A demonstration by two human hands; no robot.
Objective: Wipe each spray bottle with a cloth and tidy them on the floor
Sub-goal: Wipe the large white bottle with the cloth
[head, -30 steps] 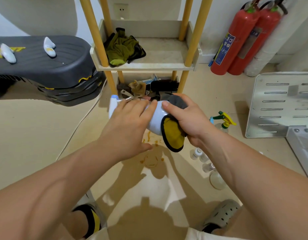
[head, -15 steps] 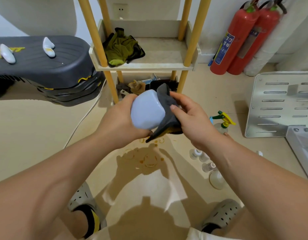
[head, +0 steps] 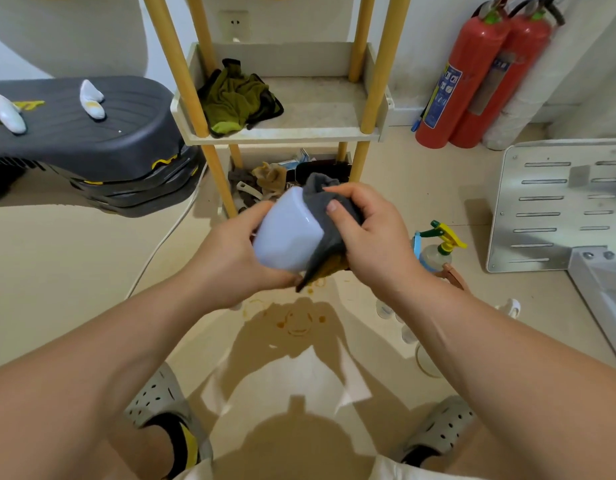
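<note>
Progress partway, I judge: my left hand (head: 230,261) grips white bottle (head: 286,233), right hand (head: 372,244) pinches grey cloth (head: 329,216) against it; floor bottles (head: 434,252) probably await wiping.

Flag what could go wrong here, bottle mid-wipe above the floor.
1. The left hand grips the white bottle in the air; rubbing by the right hand with the grey cloth could push it loose and drop it.
2. The trigger spray bottle and small clear bottles stand on the floor close by the right forearm; lowering that arm may topple them.
</note>
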